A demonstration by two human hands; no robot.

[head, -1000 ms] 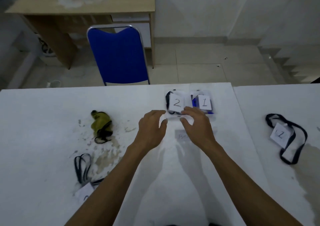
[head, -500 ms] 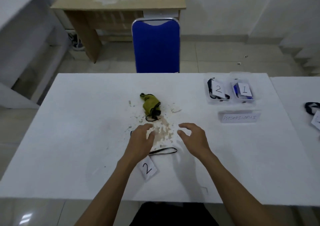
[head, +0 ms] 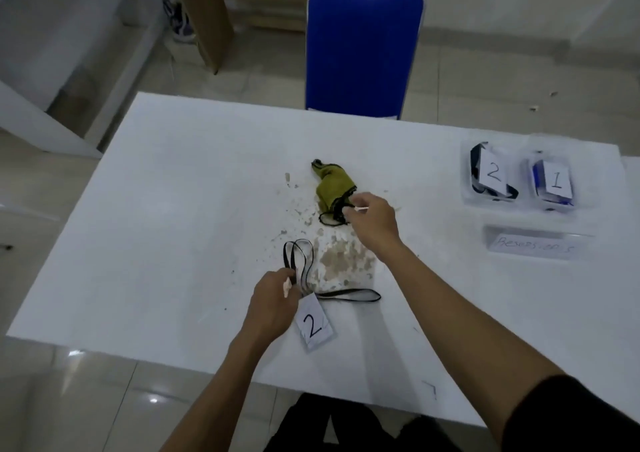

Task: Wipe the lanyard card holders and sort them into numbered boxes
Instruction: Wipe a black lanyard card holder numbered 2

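Hands at work on a white desk: the left hand pinches a black lanyard above its clear "2" card holder, while the right hand grasps a crumpled olive-green cloth. Lifting the strap carelessly could drag the holder through the brownish spill.

Card holder marked 2 lies flat, black lanyard looped (partly hand-covered).
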